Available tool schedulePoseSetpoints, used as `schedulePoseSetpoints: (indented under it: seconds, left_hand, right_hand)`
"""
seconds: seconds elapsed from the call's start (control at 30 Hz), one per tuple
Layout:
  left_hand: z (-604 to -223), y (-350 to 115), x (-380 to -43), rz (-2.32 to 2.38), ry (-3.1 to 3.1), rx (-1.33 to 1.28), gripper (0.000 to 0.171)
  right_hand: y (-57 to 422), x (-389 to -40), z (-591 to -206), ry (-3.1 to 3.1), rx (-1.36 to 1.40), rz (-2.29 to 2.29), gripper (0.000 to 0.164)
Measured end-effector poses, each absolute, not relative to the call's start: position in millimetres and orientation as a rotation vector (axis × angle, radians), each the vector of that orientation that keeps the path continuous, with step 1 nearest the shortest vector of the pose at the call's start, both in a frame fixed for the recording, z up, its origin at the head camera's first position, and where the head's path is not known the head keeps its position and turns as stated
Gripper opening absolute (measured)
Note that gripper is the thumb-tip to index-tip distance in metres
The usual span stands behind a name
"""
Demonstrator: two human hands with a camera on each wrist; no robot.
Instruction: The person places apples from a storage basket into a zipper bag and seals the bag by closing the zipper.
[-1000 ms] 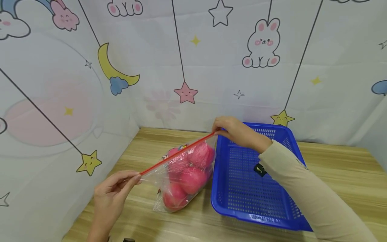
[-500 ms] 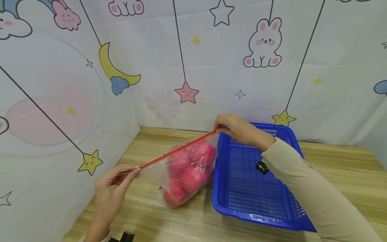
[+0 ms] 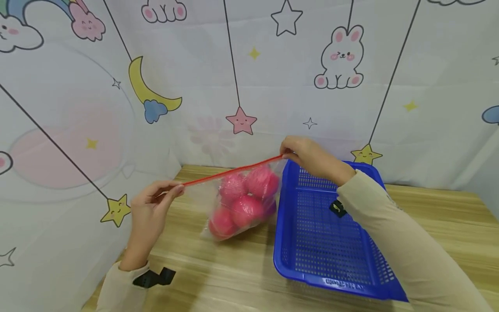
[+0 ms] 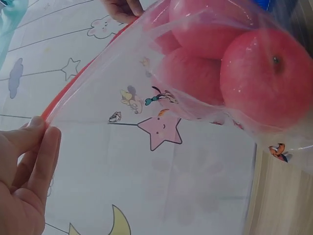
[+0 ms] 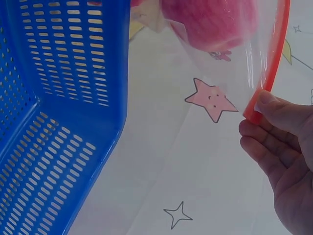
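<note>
A clear zip bag [image 3: 202, 197] with a red zip strip [image 3: 234, 170] hangs between both hands, filled with several round pink-red fruits [image 3: 247, 211] that look like apples. My left hand [image 3: 151, 209] pinches the strip's left end between thumb and fingers. At the other end, my right hand [image 3: 306, 157] pinches the corner, as the right wrist view also shows. The strip is stretched nearly straight, higher on the right. In the left wrist view a fruit [image 4: 266, 78] shows its stem hollow, and small cartoon prints mark the plastic.
A blue perforated plastic basket [image 3: 331, 242] stands on the wood-grain table [image 3: 230, 281] right of the bag, partly covered by the right forearm. Behind is a white cloth backdrop [image 3: 280, 104] with cartoon prints. A black strap [image 3: 150, 278] is on the left wrist.
Both hands have risen, the left more, taking the bag up from lower over the table. The red strip has become less slanted. The basket has stayed in place.
</note>
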State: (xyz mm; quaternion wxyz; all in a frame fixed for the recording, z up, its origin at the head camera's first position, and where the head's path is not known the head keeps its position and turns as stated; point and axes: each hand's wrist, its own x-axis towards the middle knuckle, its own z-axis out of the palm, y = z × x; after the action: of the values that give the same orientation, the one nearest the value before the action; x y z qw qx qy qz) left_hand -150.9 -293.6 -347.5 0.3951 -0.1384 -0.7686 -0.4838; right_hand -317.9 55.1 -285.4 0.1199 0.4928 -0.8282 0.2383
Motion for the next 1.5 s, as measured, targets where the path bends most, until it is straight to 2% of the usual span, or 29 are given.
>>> schedulePoseSetpoints:
  seconds: [0.3,0.53,0.77,0.97,1.27,1.5]
  left_hand:
    - [-336.1,-286.5,-215.1,-1.282,-1.950,-0.283,0.009]
    - [-320.4,-269.4,-235.3,-1.341,-1.935,-0.258,0.013]
    - [-327.0,-272.0,-253.9,-1.432,-1.915,-0.242,0.015]
    - [-337.2,-280.9,-251.8,-1.503,-1.933,-0.215,0.016]
    - [-341.9,-296.7,-224.8,-1.423,-2.076,-0.314,0.011]
    - [-347.0,-309.2,-206.9,-1.419,-2.109,-0.344,0.010]
  right_hand:
    - [53.9,-324.2,-279.2,-2.431,1.331,0.662,0.005]
    - [57.1,-332.3,-279.8,-2.502,1.233,0.655,0.003]
    - [57.5,-332.3,-283.5,-2.557,1.219,0.613,0.003]
    - [58.7,-326.0,-284.1,-2.565,1.281,0.616,0.004]
    - [66.1,-306.6,-286.9,-2.529,1.449,0.559,0.006]
    - [60.2,-273.4,-293.2,-2.506,1.556,0.641,0.007]
